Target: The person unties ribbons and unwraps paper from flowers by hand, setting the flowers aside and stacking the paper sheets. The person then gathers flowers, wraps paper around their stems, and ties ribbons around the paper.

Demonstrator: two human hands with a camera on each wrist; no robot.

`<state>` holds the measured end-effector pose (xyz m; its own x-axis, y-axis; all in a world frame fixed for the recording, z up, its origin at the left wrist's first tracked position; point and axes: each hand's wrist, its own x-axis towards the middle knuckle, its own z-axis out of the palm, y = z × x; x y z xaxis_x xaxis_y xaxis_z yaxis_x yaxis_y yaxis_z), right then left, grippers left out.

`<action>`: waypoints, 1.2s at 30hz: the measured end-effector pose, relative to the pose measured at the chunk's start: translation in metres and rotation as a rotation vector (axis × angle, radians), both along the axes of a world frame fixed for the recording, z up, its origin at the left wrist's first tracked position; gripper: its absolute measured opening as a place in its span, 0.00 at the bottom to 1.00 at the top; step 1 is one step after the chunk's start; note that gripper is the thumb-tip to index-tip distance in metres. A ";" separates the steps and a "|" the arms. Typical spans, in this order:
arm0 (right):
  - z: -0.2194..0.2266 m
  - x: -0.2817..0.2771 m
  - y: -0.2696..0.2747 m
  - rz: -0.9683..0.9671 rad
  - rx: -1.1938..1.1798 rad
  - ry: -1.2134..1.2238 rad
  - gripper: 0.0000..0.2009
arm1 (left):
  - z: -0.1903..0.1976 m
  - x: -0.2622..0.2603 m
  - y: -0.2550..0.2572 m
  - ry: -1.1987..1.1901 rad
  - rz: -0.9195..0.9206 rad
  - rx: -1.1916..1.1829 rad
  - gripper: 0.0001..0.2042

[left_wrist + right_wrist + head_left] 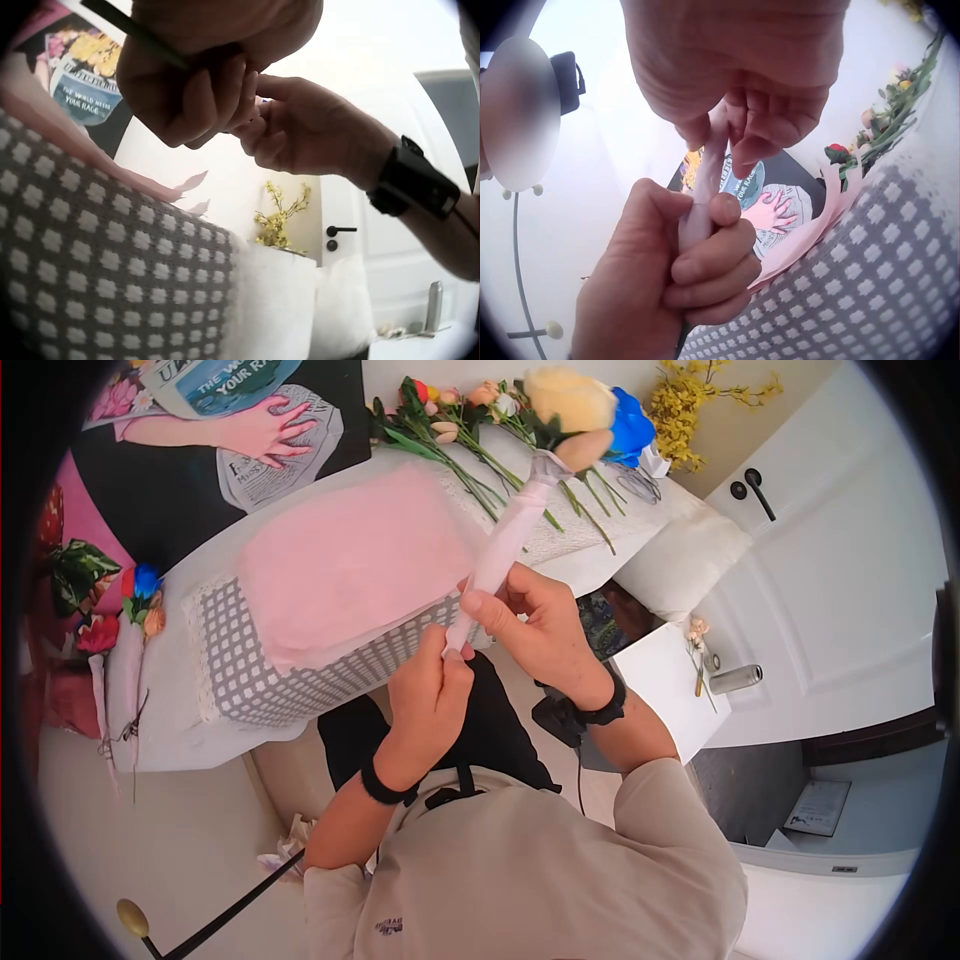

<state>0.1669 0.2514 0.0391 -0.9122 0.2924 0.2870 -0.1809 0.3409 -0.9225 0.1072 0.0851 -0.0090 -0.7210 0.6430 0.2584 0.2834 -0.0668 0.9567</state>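
A flower with a cream bloom [570, 402] has its stem end wrapped in pale pink paper [508, 540], held up at a slant over the table's edge. The left hand [425, 695] grips the narrow lower end of the wrap, its thumb and fingers curled round it; in the right wrist view the left hand [675, 262] shows the same grip. Just above, the right hand [535, 625] pinches the wrap between thumb and fingers. From the left hand in the left wrist view a green stem [135, 31] sticks out.
Pink sheets [350, 560] lie stacked on a grey-and-white checked cloth [250, 660]. Behind are loose flowers [440, 435] and yellow blossoms [685, 410]. Small wrapped flowers [125, 660] lie at the left. A white side table [665, 690] with a can [737, 679] stands at the right.
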 end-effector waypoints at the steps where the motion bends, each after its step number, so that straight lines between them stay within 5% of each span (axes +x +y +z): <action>1: -0.001 -0.001 -0.005 -0.013 -0.107 0.018 0.15 | 0.000 0.001 -0.001 0.138 0.067 -0.074 0.14; 5: -0.004 0.002 -0.004 0.007 -0.219 -0.010 0.15 | -0.008 -0.008 -0.002 -0.028 -0.063 0.110 0.16; 7: 0.004 0.008 0.001 0.110 -0.232 -0.105 0.15 | 0.007 -0.014 -0.011 -0.509 -0.360 0.047 0.18; 14: 0.000 0.012 -0.002 0.131 -0.242 -0.106 0.16 | -0.006 -0.001 -0.007 -0.565 -0.404 0.215 0.14; 19: -0.005 0.005 -0.019 0.103 -0.301 0.026 0.19 | -0.017 0.006 -0.006 -0.068 0.071 -0.066 0.03; 26: -0.010 0.005 -0.023 0.039 -0.313 -0.159 0.17 | -0.028 0.000 -0.009 0.174 0.210 -0.010 0.06; 32: -0.009 0.006 -0.028 0.128 -0.398 -0.056 0.19 | -0.027 -0.003 -0.017 -0.235 -0.049 0.200 0.06; 34: -0.006 0.008 -0.031 0.159 -0.426 -0.043 0.19 | -0.013 -0.003 -0.019 -0.534 -0.194 0.295 0.19; 36: -0.007 0.009 -0.034 0.171 -0.428 -0.029 0.19 | -0.010 -0.007 -0.026 -0.567 -0.248 0.296 0.24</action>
